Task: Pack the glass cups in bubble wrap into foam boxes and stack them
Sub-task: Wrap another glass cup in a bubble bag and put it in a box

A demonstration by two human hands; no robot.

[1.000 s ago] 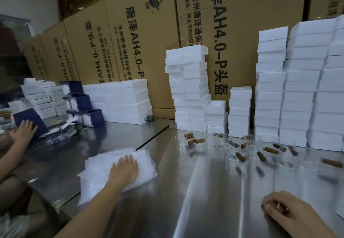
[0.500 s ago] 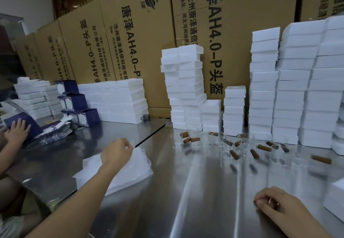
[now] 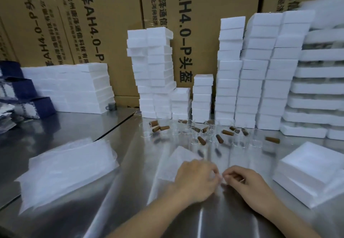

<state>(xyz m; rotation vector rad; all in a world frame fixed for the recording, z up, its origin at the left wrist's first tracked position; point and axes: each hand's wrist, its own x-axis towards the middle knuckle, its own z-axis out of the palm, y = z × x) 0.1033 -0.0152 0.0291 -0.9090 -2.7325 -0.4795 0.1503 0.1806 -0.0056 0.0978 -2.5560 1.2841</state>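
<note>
The step in hand looks like readying the wrap. The left hand (image 3: pixel 195 179) and right hand (image 3: pixel 249 183) are together at their fingertips, fingers curled. Both seem to pinch the near corner of one bubble-wrap sheet (image 3: pixel 176 161), though blur hides the exact grip.

The sheet lies flat on the tabletop (image 3: pixel 130 200), partly under the left hand. Its long axis runs away from the person towards the cups (image 3: pixel 196 131).

The cups stand just beyond it, mouths up, in a loose row running left to right. Brown stubs on them point every which way.

Next, I judge, a cup must be fetched and laid on the sheet, which calls for freeing one hand and reaching forward. An open foam box (image 3: pixel 314 169) waits near the right hand. More sheets sit in a pile (image 3: pixel 68 167) to the left, and stacks (image 3: pixel 230 70) of boxes rise behind the cups.
</note>
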